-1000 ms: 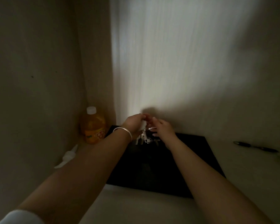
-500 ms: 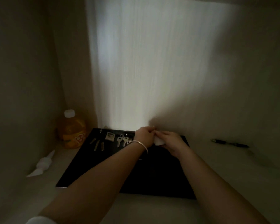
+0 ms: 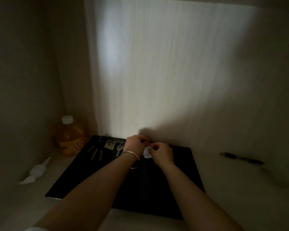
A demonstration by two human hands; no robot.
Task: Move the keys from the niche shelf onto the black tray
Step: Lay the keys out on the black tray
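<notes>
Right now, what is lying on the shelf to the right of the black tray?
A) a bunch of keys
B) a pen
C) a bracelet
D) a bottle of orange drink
B: a dark pen lies on the pale shelf right of the black tray.

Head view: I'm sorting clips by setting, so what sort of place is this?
Probably a dim storage niche or cupboard shelf at home: pale walls close in around a black tray with keys, an orange drink bottle in the corner, and a pen.
</notes>
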